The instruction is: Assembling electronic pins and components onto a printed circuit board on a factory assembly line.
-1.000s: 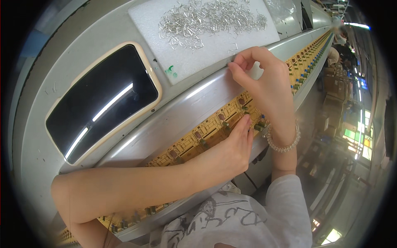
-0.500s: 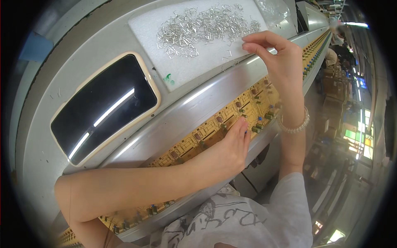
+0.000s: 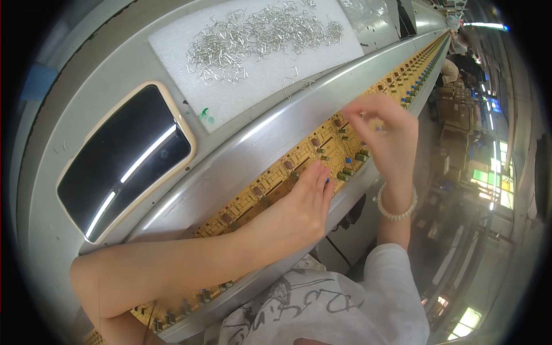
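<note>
Left hand [image 3: 299,210] lying flat, palm down, on the yellow circuit boards [image 3: 322,146], fingers together and stretched, fingertips [image 3: 322,178] touching the board surface near small dark and blue components. Holds nothing, only presses on the board.

Right hand [image 3: 382,135] raised just above the same row of boards, a little further along the line from the left hand, blurred. Thumb and first finger pinched together at the tip; cannot tell if a small wire piece sits between them, too small and too blurred. Bead bracelet [image 3: 395,206] of pale round beads around the right wrist, white sleeve [image 3: 391,282] below it.

Directly under both hands, boards standing in one long row along a metal rail [image 3: 241,167], running away past the right hand toward the far end. Small cylinders and blue parts standing upright on the boards beside the left fingertips.

Beyond the hands, across the rail, white foam sheet [image 3: 253,92] on the grey top, carrying a loose pile of small bent metal wire pieces [image 3: 259,34]. Few single pieces scattered at the near edge of the sheet, closest to the right hand. Small green mark on the foam near its lower corner.

Further to the left of the left forearm, dark screen [image 3: 123,158] with cream frame set in the grey surface, reflecting two light strips.
</note>
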The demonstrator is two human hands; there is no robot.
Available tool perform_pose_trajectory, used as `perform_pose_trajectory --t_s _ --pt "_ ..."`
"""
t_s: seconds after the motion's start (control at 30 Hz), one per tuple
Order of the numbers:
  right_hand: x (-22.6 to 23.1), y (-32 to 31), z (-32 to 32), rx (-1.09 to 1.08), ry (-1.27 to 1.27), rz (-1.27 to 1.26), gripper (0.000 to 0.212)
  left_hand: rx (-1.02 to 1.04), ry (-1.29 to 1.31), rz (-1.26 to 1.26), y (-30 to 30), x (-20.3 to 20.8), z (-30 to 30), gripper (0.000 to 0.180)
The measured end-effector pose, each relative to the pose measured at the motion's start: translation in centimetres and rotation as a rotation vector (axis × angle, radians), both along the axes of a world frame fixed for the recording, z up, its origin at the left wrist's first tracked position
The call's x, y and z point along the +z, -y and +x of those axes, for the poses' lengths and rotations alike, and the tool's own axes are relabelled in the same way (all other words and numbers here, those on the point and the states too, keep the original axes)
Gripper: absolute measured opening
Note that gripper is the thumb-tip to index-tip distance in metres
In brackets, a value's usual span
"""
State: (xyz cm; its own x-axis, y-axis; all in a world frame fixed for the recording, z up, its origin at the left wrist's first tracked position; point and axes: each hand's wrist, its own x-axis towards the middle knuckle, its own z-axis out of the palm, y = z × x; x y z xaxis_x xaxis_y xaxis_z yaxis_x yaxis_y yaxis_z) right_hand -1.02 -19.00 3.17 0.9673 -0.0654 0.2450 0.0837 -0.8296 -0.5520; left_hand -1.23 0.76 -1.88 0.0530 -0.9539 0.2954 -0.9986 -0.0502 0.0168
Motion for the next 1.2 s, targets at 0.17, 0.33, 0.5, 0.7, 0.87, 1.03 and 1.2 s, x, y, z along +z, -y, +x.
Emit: perform_pose_trajectory --t_s 0.17,0.33,0.5,0.7,0.87,1.03,1.2 --pt "-0.9 -0.9 -2.4 -0.111 -0.172 0.051 0.011 -0.007 -0.026 0.0 -0.1 0.1 0.1 0.046" --pt "-1.9 -0.9 -3.1 -0.159 -0.16 -0.019 0.012 -0.006 -0.029 -0.024 0.5 -0.6 -0.1 0.046" --pt "-2.0 -2.2 -2.5 -0.149 -0.096 -0.009 0.014 0.032 -0.054 -0.002 -0.6 0.0 -0.4 0.045" --pt "-2.3 -2.3 -2.8 -0.122 -0.077 -0.164 0.012 0.007 -0.043 -0.007 -0.3 -0.3 -0.3 0.045" --pt "-2.4 -3.5 -2.5 -0.206 -0.108 -0.116 0.009 0.009 -0.035 0.013 -0.7 -0.1 -0.2 0.044" --pt "-2.1 -3.8 -2.3 -0.288 -0.124 -0.106 0.008 0.009 -0.043 -0.006 -0.4 -0.4 -0.2 0.044" --pt "-1.8 -4.2 -1.8 -0.303 -0.184 -0.043 0.007 0.03 -0.041 -0.004 -0.7 -0.3 -0.3 0.043"
